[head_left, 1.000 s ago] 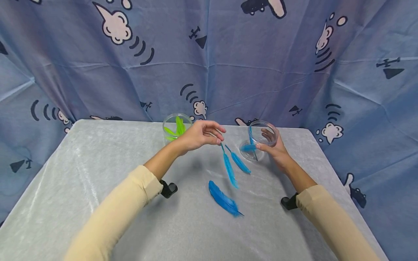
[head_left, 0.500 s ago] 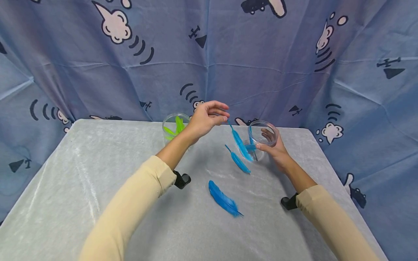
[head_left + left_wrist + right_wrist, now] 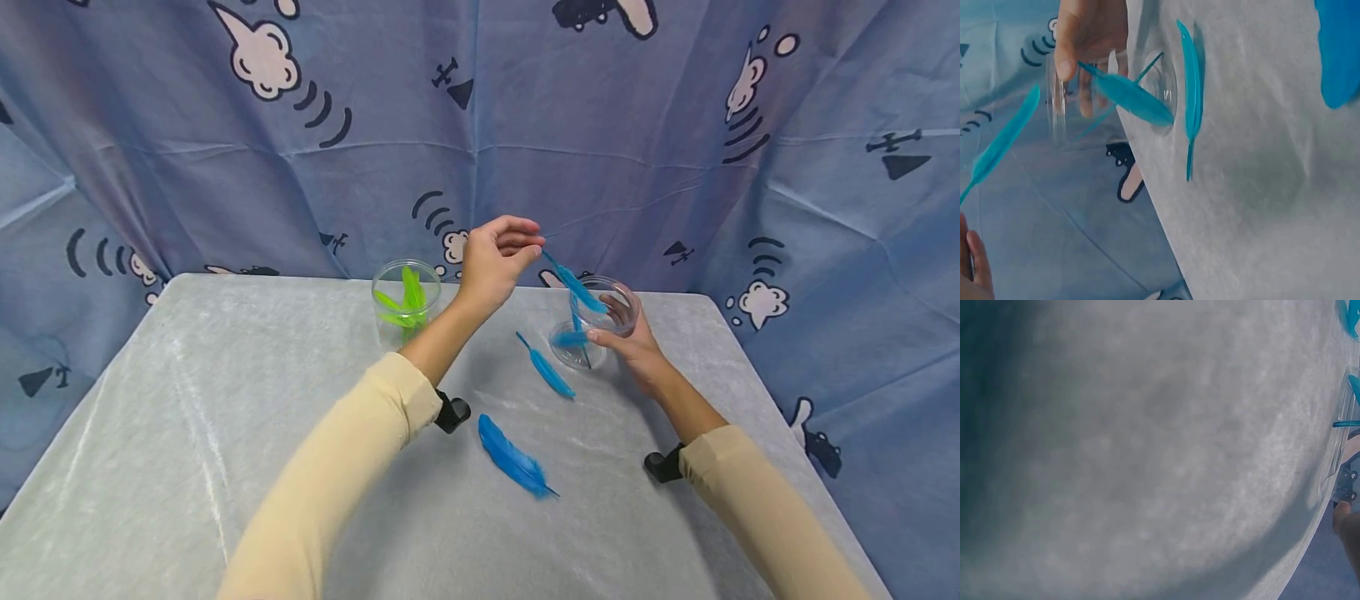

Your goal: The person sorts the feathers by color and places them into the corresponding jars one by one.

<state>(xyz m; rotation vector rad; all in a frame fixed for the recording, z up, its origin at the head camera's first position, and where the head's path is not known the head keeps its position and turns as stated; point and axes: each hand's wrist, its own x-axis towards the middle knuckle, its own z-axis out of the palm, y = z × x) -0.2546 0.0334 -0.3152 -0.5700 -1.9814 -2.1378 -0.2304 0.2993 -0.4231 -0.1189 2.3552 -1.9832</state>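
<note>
My left hand pinches a blue feather by its quill. The feather's vane slants down to the right and overlaps the mouth of a clear jar in the head view. My right hand grips that clear jar round its side, thumb in front. Inside the jar lie blue feathers, crossing each other in the left wrist view. Left of the jar, another blue feather lies on the table, and a broader blue feather lies closer to the front.
A second clear jar holding several green feathers stands at the back, left of my left hand. The grey cloth-covered table ends at a blue patterned curtain.
My left hand has risen and moved right, bringing the pinched blue feather from over the table to the jar's mouth. The right hand and its jar stay in place.
</note>
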